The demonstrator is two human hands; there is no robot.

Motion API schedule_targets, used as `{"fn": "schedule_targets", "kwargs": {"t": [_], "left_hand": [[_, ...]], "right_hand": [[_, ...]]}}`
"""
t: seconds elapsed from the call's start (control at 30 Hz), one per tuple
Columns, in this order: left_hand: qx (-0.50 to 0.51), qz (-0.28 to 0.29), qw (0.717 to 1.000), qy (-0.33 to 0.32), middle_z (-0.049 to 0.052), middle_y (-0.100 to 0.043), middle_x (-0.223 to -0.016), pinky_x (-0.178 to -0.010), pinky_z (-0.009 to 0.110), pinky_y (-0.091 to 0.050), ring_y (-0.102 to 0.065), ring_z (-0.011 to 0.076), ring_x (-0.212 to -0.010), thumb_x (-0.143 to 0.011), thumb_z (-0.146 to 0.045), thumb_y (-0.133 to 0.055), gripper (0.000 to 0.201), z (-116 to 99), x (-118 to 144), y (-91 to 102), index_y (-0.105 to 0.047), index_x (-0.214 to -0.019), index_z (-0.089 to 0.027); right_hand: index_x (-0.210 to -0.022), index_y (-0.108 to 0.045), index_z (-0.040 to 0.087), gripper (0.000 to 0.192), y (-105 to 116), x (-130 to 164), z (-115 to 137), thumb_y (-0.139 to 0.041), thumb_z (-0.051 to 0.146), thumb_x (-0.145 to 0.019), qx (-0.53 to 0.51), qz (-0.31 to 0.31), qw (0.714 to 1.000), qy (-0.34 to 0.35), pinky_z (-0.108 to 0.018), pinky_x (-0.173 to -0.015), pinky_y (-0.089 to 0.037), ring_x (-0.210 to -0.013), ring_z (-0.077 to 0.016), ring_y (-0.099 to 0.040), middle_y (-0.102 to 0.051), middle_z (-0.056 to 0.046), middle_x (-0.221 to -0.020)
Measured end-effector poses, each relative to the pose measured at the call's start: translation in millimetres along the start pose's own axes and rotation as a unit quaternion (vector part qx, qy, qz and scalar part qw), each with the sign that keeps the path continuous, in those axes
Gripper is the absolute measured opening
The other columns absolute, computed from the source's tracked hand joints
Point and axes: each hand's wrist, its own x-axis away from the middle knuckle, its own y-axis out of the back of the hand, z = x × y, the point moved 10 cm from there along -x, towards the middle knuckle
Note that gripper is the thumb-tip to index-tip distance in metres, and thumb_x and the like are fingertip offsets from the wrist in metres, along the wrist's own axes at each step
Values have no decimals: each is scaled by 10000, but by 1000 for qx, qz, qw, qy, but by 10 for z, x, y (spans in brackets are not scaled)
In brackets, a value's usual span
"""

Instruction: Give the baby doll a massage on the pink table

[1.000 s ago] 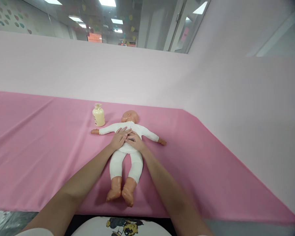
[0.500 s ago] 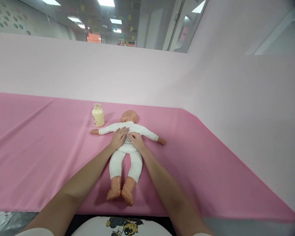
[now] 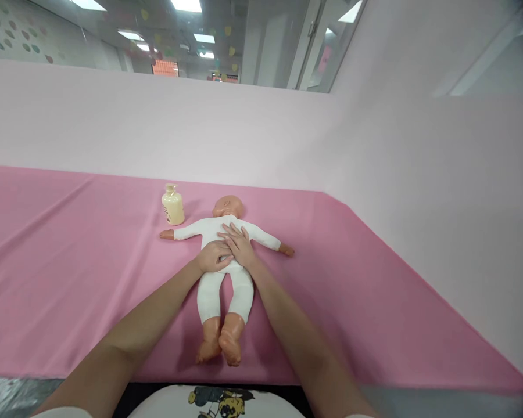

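Note:
A baby doll [image 3: 211, 290] in a white bodysuit lies face up on the pink cloth [image 3: 70, 261], its head pointing away from me and its arms spread out. My left hand [image 3: 213, 257] rests on the doll's belly with the fingers curled. My right hand [image 3: 237, 245] lies flat on the doll's chest, fingers spread and pointing up toward the head. The two hands touch each other. A small cream-coloured bottle [image 3: 172, 205] stands upright just left of the doll's head.
The pink cloth covers the whole table and ends at a pale pink backdrop [image 3: 244, 139] behind and to the right. The table's near edge runs just in front of my torso. Glass partitions show above the backdrop.
My right hand slid up from the belly to the chest. My left hand drew back toward the belly and curled. The doll's feet shifted slightly to the right.

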Motion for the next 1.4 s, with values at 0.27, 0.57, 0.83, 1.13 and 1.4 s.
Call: {"fn": "schedule_targets", "kwargs": {"t": [0.27, 0.57, 0.83, 1.13, 1.4], "left_hand": [[70, -49, 993, 82, 71, -700, -792, -800, 309, -522, -651, 173, -802, -959, -283, -329, 416, 231, 17, 42, -635, -699, -174], [76, -127, 975, 166, 58, -720, -862, -868, 332, -529, -668, 178, -866, -955, -278, -351, 382, 424, 86, 132, -673, -773, -183], [36, -199, 952, 230, 76, -696, -1074, -1014, 422, -471, -614, 205, -1066, -970, -319, -353, 341, 640, 194, 266, -664, -1026, -190], [85, -215, 928, 291, 36, -381, -1542, -1240, 447, -213, -214, 194, -1492, -998, -495, -142, 582, 949, 357, 210, -414, -1441, -233], [-8, -108, 951, 290, 73, -294, -1580, -1215, 536, -195, -164, 275, -1500, -987, -508, -238, 575, 1043, 309, 74, -458, -1424, -205]], "right_hand": [[-1465, -401, 208, 494, -42, -54, -223, -311, 299, -988, 32, -18, 995, -96, -463, -1203, -167, -1487, -227, -214, -313, -44, -1572], [-1236, -594, 128, 371, 152, -10, -162, -403, 183, -924, 114, -92, 981, -124, -408, -1068, -369, -1274, -267, -494, -559, -138, -1374], [-837, -599, 171, 120, 245, 22, -81, -490, 187, -885, 134, -134, 976, -105, -359, -818, -420, -837, -226, -535, -626, -90, -863], [-936, -739, 231, 203, 48, 17, 273, -545, 288, -926, -144, 4, 984, 106, -361, -941, -402, -947, -191, -599, -734, -33, -1043], [-645, -724, 218, 414, -147, -58, 97, -537, 448, -934, -135, 73, 988, 25, -346, -955, -361, -779, -148, -597, -701, -15, -695]]}}
